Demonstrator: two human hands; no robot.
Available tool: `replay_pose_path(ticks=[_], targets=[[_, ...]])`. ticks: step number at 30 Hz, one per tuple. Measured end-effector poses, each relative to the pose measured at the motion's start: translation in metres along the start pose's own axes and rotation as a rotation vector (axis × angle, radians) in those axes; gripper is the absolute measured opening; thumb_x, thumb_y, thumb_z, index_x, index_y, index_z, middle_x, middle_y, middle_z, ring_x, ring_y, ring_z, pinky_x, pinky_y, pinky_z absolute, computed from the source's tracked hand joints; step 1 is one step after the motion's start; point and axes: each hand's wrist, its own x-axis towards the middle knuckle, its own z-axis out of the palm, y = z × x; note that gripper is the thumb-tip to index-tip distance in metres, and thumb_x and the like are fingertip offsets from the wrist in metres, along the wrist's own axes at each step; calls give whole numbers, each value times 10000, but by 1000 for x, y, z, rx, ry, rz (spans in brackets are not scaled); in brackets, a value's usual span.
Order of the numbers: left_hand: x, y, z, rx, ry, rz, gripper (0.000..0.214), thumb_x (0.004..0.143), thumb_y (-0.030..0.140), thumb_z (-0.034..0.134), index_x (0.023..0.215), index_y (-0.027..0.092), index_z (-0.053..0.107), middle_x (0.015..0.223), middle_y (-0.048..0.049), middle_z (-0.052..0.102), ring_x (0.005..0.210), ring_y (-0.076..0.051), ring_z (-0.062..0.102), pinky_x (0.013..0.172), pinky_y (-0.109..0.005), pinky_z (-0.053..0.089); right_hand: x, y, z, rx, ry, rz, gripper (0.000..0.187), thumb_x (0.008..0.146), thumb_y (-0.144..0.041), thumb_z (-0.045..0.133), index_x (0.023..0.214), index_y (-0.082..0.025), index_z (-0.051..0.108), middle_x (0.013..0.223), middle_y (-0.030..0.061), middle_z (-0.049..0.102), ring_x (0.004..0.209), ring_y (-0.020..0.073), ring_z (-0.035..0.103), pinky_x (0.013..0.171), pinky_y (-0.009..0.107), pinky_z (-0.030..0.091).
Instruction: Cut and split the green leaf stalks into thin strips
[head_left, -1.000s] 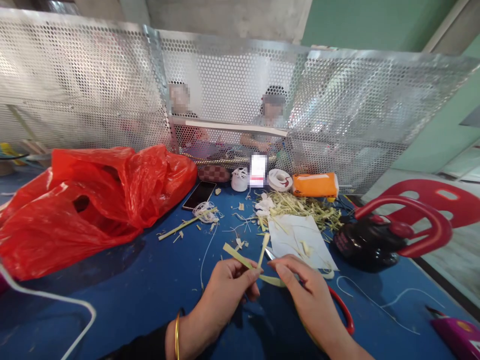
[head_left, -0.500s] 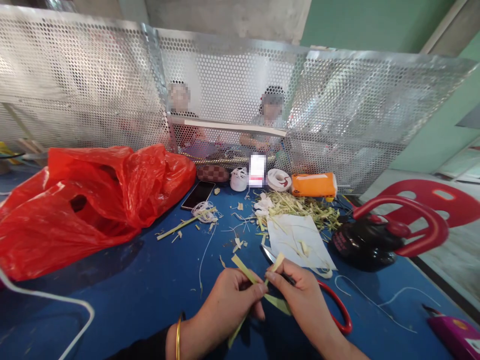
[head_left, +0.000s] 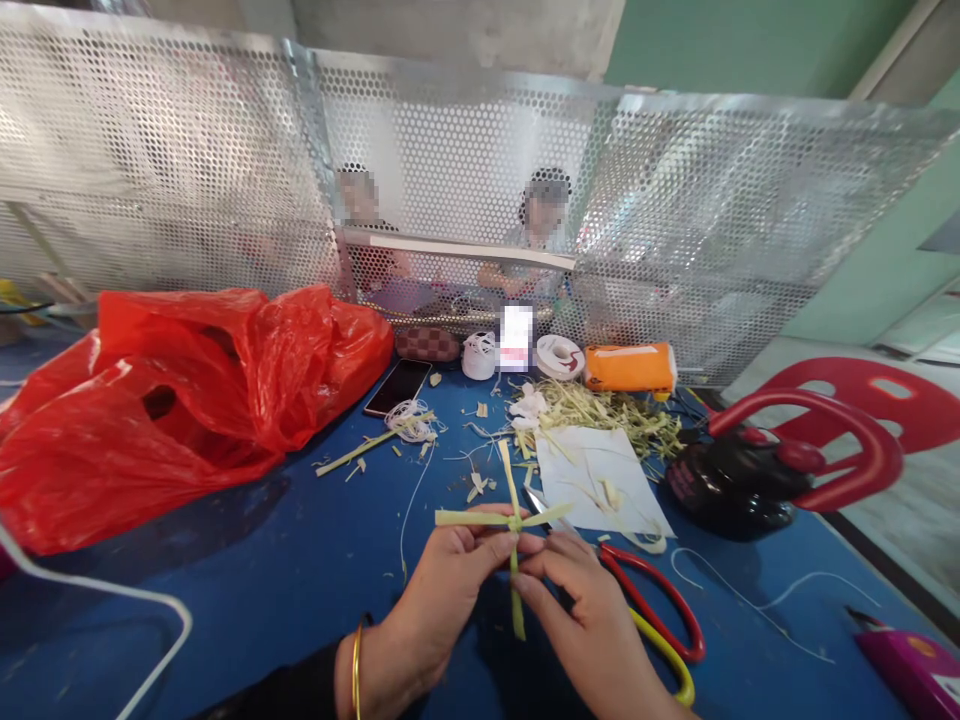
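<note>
Two pale green leaf strips [head_left: 513, 520] are crossed into a plus shape just above the blue table [head_left: 285, 590]. My left hand [head_left: 442, 590], a gold bangle on its wrist, pinches the crossing from the left. From the right, my right hand [head_left: 585, 620] grips the lower end of the upright strip with its fingertips. Red- and yellow-handled scissors [head_left: 652, 610] lie on the table under and to the right of my right hand, touched by neither hand.
A crumpled red plastic bag [head_left: 172, 400] fills the left. White paper [head_left: 600, 480], leaf scraps [head_left: 607, 410], thread spools [head_left: 480, 357], a phone [head_left: 397, 388] and an orange pack [head_left: 630, 368] lie ahead. A black bag [head_left: 735, 485] and red chair [head_left: 847, 430] are right. Two people sit behind the perforated screen [head_left: 465, 180].
The strips were held folded and slanted between my fingers; now they are spread into a cross. My right hand has shifted down, uncovering the scissors' handles.
</note>
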Motion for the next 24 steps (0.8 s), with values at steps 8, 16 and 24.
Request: replay_pose_path(ticks=[8, 16, 24], targets=[[1, -1, -1, 49, 45, 32, 282, 638, 238, 755, 887, 133, 673, 789, -74, 735, 818, -198, 662, 826, -302, 462, 1, -1, 2, 112, -2, 51, 212, 846, -173, 509, 639, -201, 542, 760, 27, 620, 781, 185, 586, 734, 304, 448], [1, 0, -2, 72, 41, 53, 168, 608, 204, 747, 758, 168, 680, 728, -14, 695, 758, -161, 643, 780, -259, 457, 2, -4, -1, 74, -14, -25, 226, 811, -128, 490, 595, -192, 501, 661, 8, 545, 681, 158, 544, 672, 285, 433], [0, 0, -3, 48, 71, 24, 185, 613, 201, 738, 779, 172, 663, 721, -23, 711, 747, -164, 655, 766, -262, 473, 2, -4, 1, 114, -34, 3, 233, 817, -155, 504, 586, -190, 504, 668, 12, 547, 692, 164, 544, 683, 287, 442]])
